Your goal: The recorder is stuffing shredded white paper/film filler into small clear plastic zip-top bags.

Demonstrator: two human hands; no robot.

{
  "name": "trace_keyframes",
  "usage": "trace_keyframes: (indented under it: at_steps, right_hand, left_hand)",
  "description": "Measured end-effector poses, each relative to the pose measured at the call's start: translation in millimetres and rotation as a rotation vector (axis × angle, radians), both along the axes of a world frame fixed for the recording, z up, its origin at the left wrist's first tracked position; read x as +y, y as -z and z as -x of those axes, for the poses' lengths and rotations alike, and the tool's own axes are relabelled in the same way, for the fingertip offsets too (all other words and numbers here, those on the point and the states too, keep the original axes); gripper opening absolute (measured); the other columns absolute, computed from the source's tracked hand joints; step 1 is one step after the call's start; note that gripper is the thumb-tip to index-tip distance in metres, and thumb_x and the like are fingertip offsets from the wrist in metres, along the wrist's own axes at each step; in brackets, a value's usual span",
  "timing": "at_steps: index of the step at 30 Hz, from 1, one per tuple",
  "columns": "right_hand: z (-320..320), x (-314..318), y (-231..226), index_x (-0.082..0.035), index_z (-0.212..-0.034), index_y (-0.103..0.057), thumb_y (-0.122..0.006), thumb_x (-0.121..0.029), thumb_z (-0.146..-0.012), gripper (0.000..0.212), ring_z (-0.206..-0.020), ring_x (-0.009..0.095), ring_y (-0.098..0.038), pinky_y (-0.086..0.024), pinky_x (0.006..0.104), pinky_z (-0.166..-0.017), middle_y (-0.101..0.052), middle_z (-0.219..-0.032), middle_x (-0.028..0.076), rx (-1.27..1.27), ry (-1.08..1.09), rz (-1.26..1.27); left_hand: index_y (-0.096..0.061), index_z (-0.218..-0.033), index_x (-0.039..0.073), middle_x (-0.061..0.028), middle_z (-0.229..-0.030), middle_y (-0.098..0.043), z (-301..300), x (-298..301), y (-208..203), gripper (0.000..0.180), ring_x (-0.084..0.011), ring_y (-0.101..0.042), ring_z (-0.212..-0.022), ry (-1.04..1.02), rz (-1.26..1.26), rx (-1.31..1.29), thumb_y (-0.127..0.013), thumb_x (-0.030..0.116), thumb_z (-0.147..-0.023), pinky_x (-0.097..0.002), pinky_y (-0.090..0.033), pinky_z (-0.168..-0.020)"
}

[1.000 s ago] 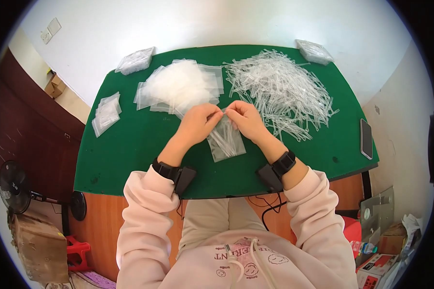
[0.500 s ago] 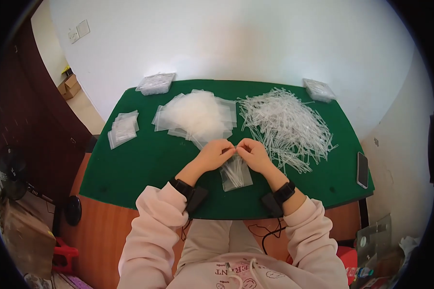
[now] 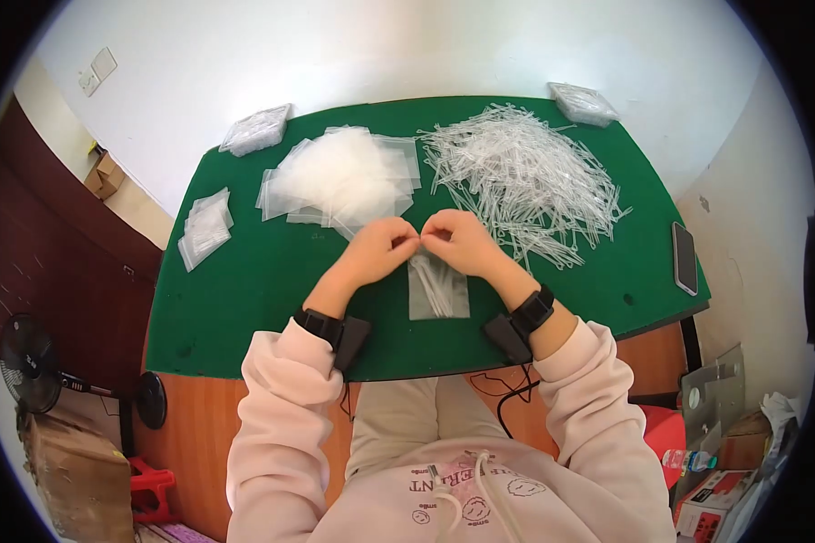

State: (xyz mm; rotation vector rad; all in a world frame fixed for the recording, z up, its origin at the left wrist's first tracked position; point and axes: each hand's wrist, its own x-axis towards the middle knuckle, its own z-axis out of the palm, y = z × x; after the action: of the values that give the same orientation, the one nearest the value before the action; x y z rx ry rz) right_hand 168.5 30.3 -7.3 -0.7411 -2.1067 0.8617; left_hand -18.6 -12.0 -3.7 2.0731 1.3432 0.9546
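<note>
A small clear zip bag with several thin clear plastic sticks inside hangs at the near middle of the table. My left hand pinches its top edge at the left corner. Right beside it, fingertips almost touching, my right hand is closed on the same top edge. The fingers hide most of the bag's upper rim. Beyond my left hand lies a heap of flat clear zip bags. Past my right hand spreads a large pile of loose clear plastic sticks with looped ends.
Filled small bags lie stacked at the table's left. Clear packs stand at the far left corner and far right corner. A phone rests by the right edge of the green tabletop. Left of the table stands a fan.
The whole view has tilted, so the table sits higher in the picture. My pinching fingers have shifted left along the bag's top edge. Both hands still hold the bag.
</note>
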Motion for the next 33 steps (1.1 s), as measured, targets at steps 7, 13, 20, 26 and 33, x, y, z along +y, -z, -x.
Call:
trace_keyframes:
  at_steps: [7,13,20,26,33]
  right_hand:
    - [-6.4,-4.2,-10.8,-0.001,-0.076,-0.060,-0.058,-0.018,-0.073,0.018,-0.062,0.025,-0.056,-0.044,0.0317,-0.059,-0.058,-0.067,0.012,-0.152,0.020,0.056]
    - [-16.5,12.2,-8.2,-0.001,-0.075,-0.060,-0.059,-0.018,-0.074,0.017,-0.062,0.021,-0.057,-0.044,0.0306,-0.058,-0.057,-0.065,0.010,-0.203,0.067,0.118]
    - [-18.3,21.7,-4.6,0.000,-0.076,-0.059,-0.060,-0.013,-0.077,0.013,-0.061,0.010,-0.055,-0.044,0.0246,-0.055,-0.056,-0.065,0.002,0.105,0.052,0.391]
    - [-13.2,10.9,-13.5,-0.005,-0.083,-0.056,-0.055,-0.012,-0.084,0.007,-0.063,0.008,-0.053,-0.046,0.0231,-0.057,-0.056,-0.073,-0.001,0.436,-0.043,0.788]
    - [-3.4,1.4,-5.1,-0.006,-0.086,-0.056,-0.052,-0.011,-0.087,0.007,-0.066,0.009,-0.055,-0.050,0.0263,-0.060,-0.056,-0.077,0.001,0.473,-0.159,0.992]
  left_hand:
    - [-0.058,-0.078,-0.001,-0.0046,-0.066,-0.053,-1.8,-7.7,-8.8,0.013,-0.0107,-0.047,-0.058,-0.055,-0.031,0.016,-0.059,0.012,-0.079,-0.0256,-0.039,-0.054]
    - [-0.059,-0.077,-0.001,-0.0029,-0.063,-0.051,5.0,-3.5,-10.1,0.015,-0.0091,-0.045,-0.057,-0.091,-0.004,-0.005,-0.059,0.013,-0.080,-0.0244,-0.038,-0.053]
    - [-0.059,-0.078,0.000,0.0011,-0.064,-0.051,7.5,-3.9,-14.4,0.014,-0.0077,-0.044,-0.058,-0.077,0.027,-0.112,-0.059,0.014,-0.080,-0.0229,-0.037,-0.054]
    - [-0.061,-0.087,0.004,-0.0016,-0.076,-0.056,20.5,0.5,-14.3,0.012,-0.0109,-0.051,-0.070,0.150,0.249,-0.674,-0.058,0.011,-0.079,-0.0238,-0.041,-0.063]
    - [-0.060,-0.093,0.003,-0.0033,-0.094,-0.055,-7.1,-8.2,-15.4,0.013,-0.0097,-0.050,-0.082,0.207,-0.117,-0.423,-0.055,0.010,-0.083,-0.0225,-0.040,-0.071]
